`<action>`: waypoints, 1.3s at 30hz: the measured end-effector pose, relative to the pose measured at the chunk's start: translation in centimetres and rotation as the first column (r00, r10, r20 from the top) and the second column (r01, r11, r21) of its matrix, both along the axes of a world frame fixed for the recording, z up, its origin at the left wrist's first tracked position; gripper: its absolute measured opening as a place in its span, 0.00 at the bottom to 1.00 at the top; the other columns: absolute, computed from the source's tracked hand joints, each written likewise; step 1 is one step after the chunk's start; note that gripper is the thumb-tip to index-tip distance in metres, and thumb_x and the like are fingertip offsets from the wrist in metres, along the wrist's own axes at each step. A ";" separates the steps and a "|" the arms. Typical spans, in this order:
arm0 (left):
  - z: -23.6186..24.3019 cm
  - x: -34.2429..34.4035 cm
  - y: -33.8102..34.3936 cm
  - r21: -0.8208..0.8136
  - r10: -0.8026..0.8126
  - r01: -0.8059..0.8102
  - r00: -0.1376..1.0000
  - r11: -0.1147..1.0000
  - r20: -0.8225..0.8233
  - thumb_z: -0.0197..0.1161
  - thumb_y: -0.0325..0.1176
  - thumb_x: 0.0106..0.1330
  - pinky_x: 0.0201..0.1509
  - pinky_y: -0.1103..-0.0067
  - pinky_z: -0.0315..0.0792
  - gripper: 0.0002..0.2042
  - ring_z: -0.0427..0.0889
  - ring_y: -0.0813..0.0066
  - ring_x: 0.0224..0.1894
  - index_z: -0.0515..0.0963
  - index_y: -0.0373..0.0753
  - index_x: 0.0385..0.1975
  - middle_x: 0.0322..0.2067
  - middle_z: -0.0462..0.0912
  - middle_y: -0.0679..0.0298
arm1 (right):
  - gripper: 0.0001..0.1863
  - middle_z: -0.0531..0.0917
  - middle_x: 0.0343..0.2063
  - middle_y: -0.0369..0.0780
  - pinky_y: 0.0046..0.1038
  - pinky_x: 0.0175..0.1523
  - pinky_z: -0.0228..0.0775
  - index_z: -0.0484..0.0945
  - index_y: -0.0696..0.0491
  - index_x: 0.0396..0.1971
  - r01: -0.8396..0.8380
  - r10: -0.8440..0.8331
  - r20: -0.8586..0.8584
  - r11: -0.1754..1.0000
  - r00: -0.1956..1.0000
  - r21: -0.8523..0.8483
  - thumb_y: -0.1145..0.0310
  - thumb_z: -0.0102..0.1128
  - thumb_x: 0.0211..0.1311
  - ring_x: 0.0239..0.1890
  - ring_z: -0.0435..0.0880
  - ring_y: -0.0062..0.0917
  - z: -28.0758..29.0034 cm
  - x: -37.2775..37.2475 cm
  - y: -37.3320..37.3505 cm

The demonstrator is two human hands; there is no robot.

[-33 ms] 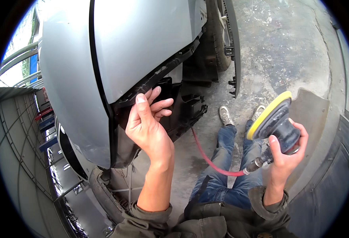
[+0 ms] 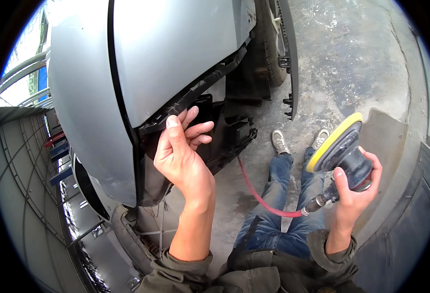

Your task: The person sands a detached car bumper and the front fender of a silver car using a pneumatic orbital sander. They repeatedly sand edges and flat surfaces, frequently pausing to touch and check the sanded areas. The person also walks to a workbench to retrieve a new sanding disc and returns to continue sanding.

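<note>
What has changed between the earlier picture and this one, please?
Almost nothing. The sander, the right hand holding it and the shoes sit very slightly farther right in the picture; the floor shifts too, so this may be only the camera. Nothing was taken hold of or let go. The left hand stays at the black strip along the grey panel.

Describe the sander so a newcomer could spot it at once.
Start at the silver car on the left and look right, over the concrete floor, to the right hand. That hand grips the sander, a dark, stubby tool with a red hose. Its bright yellow edge sets it apart from the hand and the dull floor.
</note>
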State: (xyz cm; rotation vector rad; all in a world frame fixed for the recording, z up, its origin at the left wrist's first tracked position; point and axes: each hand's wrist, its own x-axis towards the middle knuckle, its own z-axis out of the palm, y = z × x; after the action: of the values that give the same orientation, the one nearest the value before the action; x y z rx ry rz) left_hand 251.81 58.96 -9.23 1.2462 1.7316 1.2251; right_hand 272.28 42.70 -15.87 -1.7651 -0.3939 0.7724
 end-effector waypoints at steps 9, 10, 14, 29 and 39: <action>0.1 0.0 0.0 -0.035 0.024 -0.023 1.000 0.999 0.017 0.56 0.42 0.80 0.33 0.82 0.78 0.19 0.89 0.70 0.36 0.79 0.28 0.52 0.47 0.87 0.49 | 0.33 0.79 0.55 0.43 0.30 0.62 0.70 0.71 0.56 0.59 0.050 -0.052 -0.070 0.999 0.996 -0.021 0.78 0.74 0.50 0.54 0.79 0.26 -1.9 0.3 -1.0; 0.2 0.1 -0.1 -0.040 0.030 -0.029 0.999 0.999 0.012 0.56 0.42 0.80 0.33 0.82 0.78 0.19 0.89 0.70 0.36 0.79 0.28 0.52 0.47 0.87 0.49 | 0.33 0.79 0.55 0.43 0.30 0.62 0.70 0.71 0.56 0.59 0.062 -0.063 -0.074 0.998 0.995 -0.017 0.78 0.74 0.50 0.55 0.79 0.27 -2.0 0.3 -1.1; -0.1 -0.4 0.1 -0.038 0.033 -0.032 0.999 0.999 0.032 0.56 0.42 0.80 0.33 0.82 0.78 0.19 0.89 0.70 0.35 0.79 0.28 0.52 0.47 0.87 0.49 | 0.33 0.79 0.55 0.43 0.30 0.63 0.70 0.72 0.56 0.59 0.076 -0.078 -0.091 0.997 0.993 -0.026 0.78 0.73 0.51 0.55 0.79 0.27 -2.3 0.6 -1.6; 0.5 0.0 0.1 -0.108 0.057 -0.043 0.990 0.993 0.132 0.56 0.42 0.80 0.33 0.81 0.78 0.20 0.89 0.69 0.35 0.79 0.27 0.52 0.47 0.87 0.47 | 0.34 0.80 0.53 0.42 0.29 0.60 0.72 0.72 0.55 0.58 0.005 -0.005 0.010 1.000 1.000 -0.015 0.78 0.75 0.49 0.53 0.79 0.26 0.0 0.1 -0.3; 1.7 -1.0 -8.9 -0.286 -0.456 0.442 0.890 0.850 0.018 0.58 0.29 0.76 0.39 0.80 0.81 0.11 0.89 0.73 0.35 0.86 0.29 0.39 0.34 0.89 0.57 | 0.34 0.78 0.49 0.40 0.28 0.56 0.75 0.72 0.56 0.55 -0.126 0.126 0.010 0.983 0.992 0.131 0.79 0.77 0.46 0.50 0.80 0.25 6.6 -3.5 5.6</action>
State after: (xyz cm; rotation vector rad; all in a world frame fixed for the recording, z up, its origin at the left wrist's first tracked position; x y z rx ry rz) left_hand 250.81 50.04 -7.56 1.4087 1.4665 0.6493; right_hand 268.73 48.28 -9.30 -1.6297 -0.5498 0.8152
